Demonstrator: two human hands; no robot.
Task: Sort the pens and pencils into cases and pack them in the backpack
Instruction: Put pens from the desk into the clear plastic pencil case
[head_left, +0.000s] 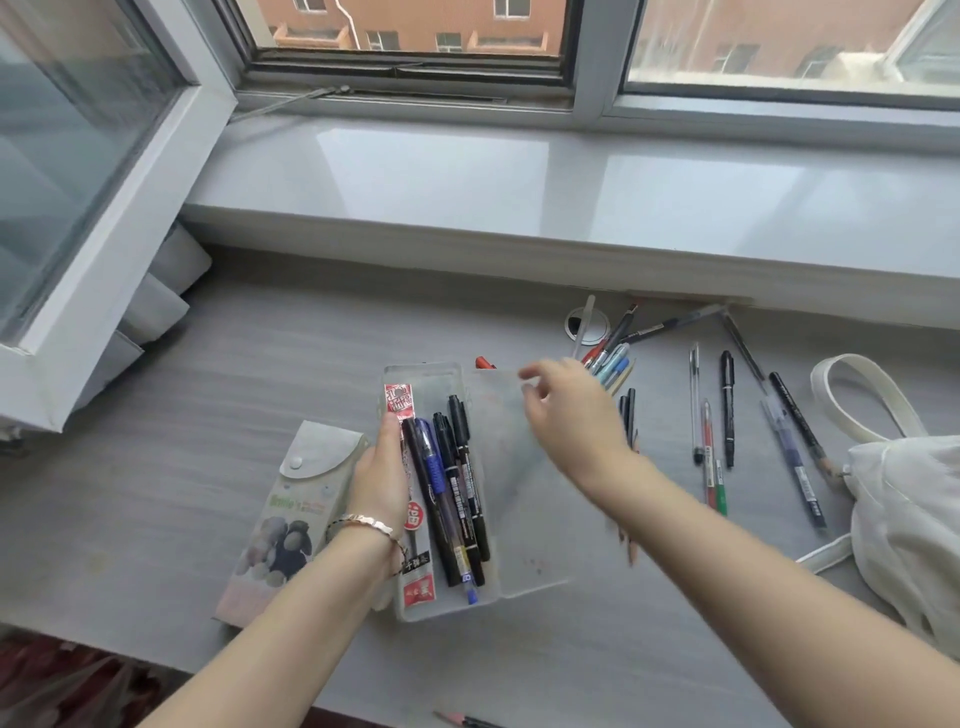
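A clear plastic pencil case lies open at the desk's middle. Inside it are several black markers, a blue pen and a red-labelled refill pack. My left hand holds the case's left edge with its thumb along the rim. My right hand pinches the top edge of the translucent lid, which is partly raised. A grey fabric case with a snap flap lies left of the plastic one. Loose pens are scattered to the right. A white cloth backpack sits far right.
A bunch of coloured pens lies beside a round cable hole behind my right hand. A wide window sill runs along the back. An open window sash juts in on the left. A pencil lies at the desk's front edge.
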